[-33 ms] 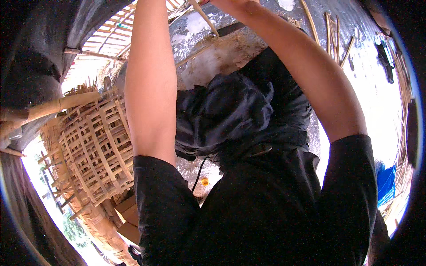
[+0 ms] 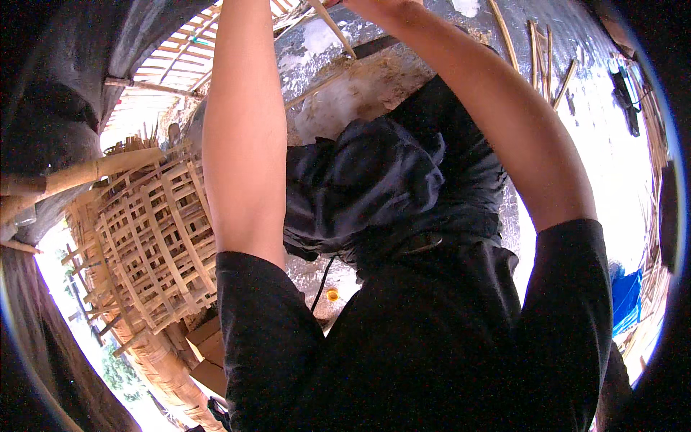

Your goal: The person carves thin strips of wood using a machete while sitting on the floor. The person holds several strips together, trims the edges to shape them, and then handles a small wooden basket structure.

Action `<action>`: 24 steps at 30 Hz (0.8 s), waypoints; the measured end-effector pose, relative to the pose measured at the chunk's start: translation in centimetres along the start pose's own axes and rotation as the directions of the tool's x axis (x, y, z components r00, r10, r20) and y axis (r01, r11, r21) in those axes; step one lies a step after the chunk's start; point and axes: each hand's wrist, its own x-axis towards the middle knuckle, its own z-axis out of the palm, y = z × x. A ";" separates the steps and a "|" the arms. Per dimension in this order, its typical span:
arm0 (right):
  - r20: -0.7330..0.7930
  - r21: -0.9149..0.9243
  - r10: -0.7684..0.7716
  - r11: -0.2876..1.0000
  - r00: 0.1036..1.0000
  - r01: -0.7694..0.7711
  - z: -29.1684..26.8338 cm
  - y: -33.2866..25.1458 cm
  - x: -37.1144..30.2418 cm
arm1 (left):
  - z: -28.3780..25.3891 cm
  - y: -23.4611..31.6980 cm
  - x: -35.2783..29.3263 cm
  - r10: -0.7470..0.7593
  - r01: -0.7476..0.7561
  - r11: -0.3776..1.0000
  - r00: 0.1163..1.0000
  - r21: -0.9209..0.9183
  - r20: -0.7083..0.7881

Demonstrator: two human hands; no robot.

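Observation:
My left forearm reaches straight up past the top edge, so my left hand is out of view. My right arm bends inward to the top middle. Only the wrist and part of my right hand [image 2: 383, 7] show there, its fingers cut off by the edge. Close beside that hand, a narrow bamboo strip [image 2: 332, 29] slants down from the top edge. Whether the fingers grip it cannot be seen. Below lie my legs in dark trousers, with bunched dark cloth [image 2: 374, 176] over the lap.
An open-weave bamboo panel [image 2: 155, 245] stands at left, beside a thick bamboo pole [image 2: 108, 169]. Cardboard boxes [image 2: 209, 345] sit below it. Several thin bamboo sticks [image 2: 540, 57] lie at upper right. A blue sheet [image 2: 626, 299] is at far right, and a small yellow object [image 2: 332, 295] is on the ground.

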 end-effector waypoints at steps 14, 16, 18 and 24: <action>0.107 -0.008 -0.007 1.000 0.994 0.008 -2.6 2.4 0.6 | 2.9 -0.7 0.6 -0.081 0.080 0.983 0.997 -0.163 -0.001; 0.057 -0.068 -0.018 0.997 0.998 0.022 0.8 0.7 0.3 | 0.8 -2.6 2.2 0.168 -0.178 0.974 0.982 -0.138 -0.082; 0.076 -0.011 0.076 0.997 0.994 -0.075 3.3 3.1 -1.7 | 2.3 -1.4 -0.6 0.033 -0.032 0.999 0.987 -0.008 0.155; 0.179 -0.007 0.003 1.000 0.984 -0.001 0.2 2.5 -0.5 | 2.3 2.2 -0.8 -0.055 0.059 0.985 0.998 0.159 -0.030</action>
